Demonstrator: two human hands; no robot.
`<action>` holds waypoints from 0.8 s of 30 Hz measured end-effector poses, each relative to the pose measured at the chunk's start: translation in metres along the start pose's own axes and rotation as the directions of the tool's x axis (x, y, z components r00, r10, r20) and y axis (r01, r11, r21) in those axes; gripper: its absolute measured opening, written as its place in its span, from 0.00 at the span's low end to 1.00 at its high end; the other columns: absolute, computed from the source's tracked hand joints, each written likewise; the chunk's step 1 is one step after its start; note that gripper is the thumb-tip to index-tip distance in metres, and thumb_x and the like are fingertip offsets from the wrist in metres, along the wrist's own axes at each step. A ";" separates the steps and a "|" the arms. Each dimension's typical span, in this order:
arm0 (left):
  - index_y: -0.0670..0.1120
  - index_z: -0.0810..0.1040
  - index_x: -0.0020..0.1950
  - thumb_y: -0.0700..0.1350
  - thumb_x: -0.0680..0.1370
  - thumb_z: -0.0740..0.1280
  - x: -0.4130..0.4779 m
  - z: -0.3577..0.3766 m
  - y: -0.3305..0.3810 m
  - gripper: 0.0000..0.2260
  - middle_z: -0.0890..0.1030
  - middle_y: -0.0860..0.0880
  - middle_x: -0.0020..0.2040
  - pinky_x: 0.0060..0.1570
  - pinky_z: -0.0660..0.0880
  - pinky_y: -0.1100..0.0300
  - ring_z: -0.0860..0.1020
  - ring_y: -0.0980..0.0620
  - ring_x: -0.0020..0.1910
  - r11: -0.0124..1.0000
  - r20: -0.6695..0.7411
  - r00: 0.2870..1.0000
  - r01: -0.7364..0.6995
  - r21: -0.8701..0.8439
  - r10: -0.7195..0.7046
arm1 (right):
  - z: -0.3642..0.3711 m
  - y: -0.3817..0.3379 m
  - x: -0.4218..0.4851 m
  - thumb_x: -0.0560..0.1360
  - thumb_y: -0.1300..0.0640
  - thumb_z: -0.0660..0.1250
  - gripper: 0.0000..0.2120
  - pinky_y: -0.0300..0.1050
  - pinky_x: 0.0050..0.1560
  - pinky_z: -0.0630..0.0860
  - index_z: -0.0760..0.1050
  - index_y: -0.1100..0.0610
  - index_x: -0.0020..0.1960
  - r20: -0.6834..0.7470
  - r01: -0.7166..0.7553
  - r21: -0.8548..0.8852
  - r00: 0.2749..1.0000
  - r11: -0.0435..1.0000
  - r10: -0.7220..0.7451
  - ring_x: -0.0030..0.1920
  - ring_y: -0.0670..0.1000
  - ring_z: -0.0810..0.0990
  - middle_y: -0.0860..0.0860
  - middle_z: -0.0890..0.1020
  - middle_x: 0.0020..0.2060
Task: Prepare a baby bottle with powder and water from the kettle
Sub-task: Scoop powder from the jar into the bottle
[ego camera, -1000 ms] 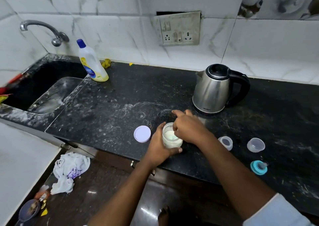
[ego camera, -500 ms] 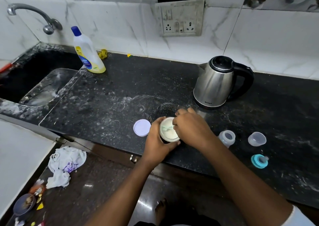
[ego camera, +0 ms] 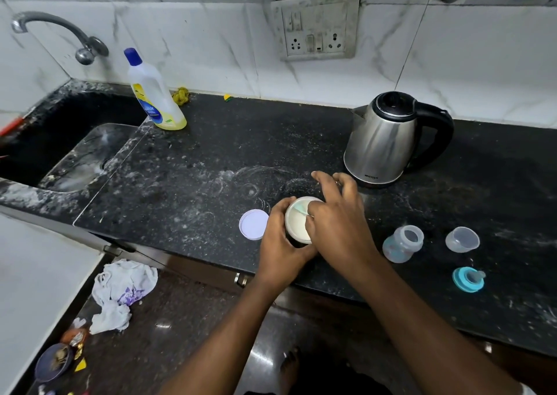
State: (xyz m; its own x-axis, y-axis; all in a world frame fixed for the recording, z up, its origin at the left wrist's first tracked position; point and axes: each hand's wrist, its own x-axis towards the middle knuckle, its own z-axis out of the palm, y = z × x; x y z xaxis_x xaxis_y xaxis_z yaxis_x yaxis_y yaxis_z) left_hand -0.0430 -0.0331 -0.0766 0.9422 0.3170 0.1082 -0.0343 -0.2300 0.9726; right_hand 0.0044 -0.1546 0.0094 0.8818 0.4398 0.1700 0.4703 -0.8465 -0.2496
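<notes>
My left hand [ego camera: 278,238] grips a small open jar of white powder [ego camera: 297,221], tilted toward me near the counter's front edge. My right hand [ego camera: 334,217] reaches into the jar and pinches a pale green scoop [ego camera: 298,208] that lies in the powder. The jar's lilac lid [ego camera: 253,224] lies flat just left of it. An open baby bottle [ego camera: 402,244] stands to the right, beside its clear cap [ego camera: 462,239] and its teal ring with teat [ego camera: 468,279]. A steel kettle [ego camera: 382,141] with a black handle stands behind my hands.
The black granite counter [ego camera: 211,159] is dusty. A sink [ego camera: 69,150] with a tap [ego camera: 60,33] lies at the left, and a yellow detergent bottle [ego camera: 155,93] stands beside it. A wall socket plate [ego camera: 316,27] is above. A crumpled cloth [ego camera: 123,292] lies on the floor.
The jar has tilted toward me, so the powder and the green scoop now show. My right hand has shifted slightly over the jar's mouth. The view has moved closer and a little down.
</notes>
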 end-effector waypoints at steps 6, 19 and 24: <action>0.56 0.69 0.74 0.44 0.65 0.86 0.003 -0.004 -0.003 0.42 0.80 0.57 0.69 0.66 0.77 0.57 0.80 0.54 0.68 1.000 0.006 1.000 0.008 0.023 -0.008 | 0.007 -0.002 0.008 0.75 0.57 0.71 0.07 0.61 0.69 0.63 0.88 0.56 0.47 0.111 -0.039 -0.033 0.993 0.999 0.042 0.79 0.63 0.57 0.50 0.63 0.82; 0.52 0.71 0.73 0.39 0.65 0.86 0.008 -0.005 -0.009 0.41 0.81 0.58 0.67 0.64 0.77 0.61 0.81 0.54 0.66 0.999 0.032 0.999 0.014 0.036 -0.015 | 0.013 -0.003 0.019 0.77 0.54 0.68 0.10 0.59 0.71 0.61 0.88 0.52 0.53 0.255 -0.098 -0.022 0.962 0.995 0.100 0.79 0.60 0.53 0.46 0.58 0.83; 0.51 0.70 0.74 0.39 0.66 0.86 0.006 -0.006 -0.013 0.41 0.80 0.55 0.69 0.68 0.78 0.48 0.80 0.51 0.68 0.999 0.046 0.999 0.027 0.036 -0.029 | 0.017 -0.001 0.017 0.78 0.54 0.68 0.08 0.59 0.71 0.61 0.87 0.53 0.49 0.274 -0.114 0.033 0.956 0.993 0.100 0.79 0.60 0.53 0.45 0.59 0.83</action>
State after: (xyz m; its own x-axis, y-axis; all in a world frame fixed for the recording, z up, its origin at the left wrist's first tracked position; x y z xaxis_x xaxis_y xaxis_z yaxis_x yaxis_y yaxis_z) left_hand -0.0393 -0.0226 -0.0875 0.9572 0.2807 0.0702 0.0035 -0.2539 0.9672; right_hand 0.0191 -0.1411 -0.0039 0.9000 0.4179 -0.1238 0.3678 -0.8806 -0.2986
